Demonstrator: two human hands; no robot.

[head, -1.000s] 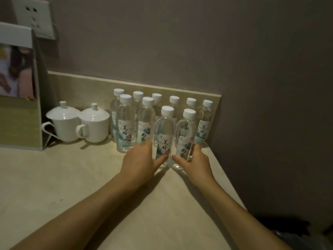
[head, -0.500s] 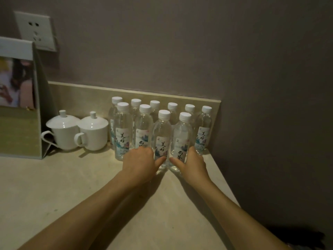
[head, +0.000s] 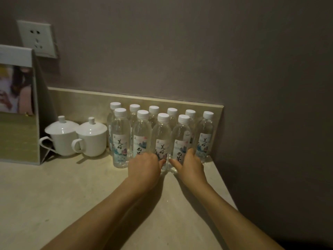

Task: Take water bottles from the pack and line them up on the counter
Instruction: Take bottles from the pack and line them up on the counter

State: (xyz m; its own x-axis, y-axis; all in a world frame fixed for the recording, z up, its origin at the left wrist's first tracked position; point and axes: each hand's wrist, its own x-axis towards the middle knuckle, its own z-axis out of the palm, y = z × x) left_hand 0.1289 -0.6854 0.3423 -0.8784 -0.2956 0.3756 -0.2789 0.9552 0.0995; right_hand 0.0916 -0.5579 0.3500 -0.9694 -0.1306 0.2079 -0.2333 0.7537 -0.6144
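At the far left of the pale stone counter (head: 54,195): a standing display card with a photo print and a tan lower panel (head: 17,105), below a white wall socket (head: 37,38). Just right of it, two white lidded ceramic cups with handles (head: 77,136), side by side and touching or nearly so. Next, against the low beige backsplash (head: 81,101), ten clear plastic water bottles with white caps and printed labels (head: 162,134), all upright, in two tight rows: six at the back, four in front. Low on the front row, left hand (head: 144,168) curled around the base of the second front bottle (head: 142,134), thumb stretched right onto the third front bottle (head: 162,138). Beside it, right hand (head: 189,168) wrapped around the base of the fourth front bottle (head: 181,139), thumb pointing left, fingers curled behind its right side. Thumb tips close together, apart. Far right, the end bottle of the back row (head: 205,134), near the dark side wall (head: 270,123). No pack in view.
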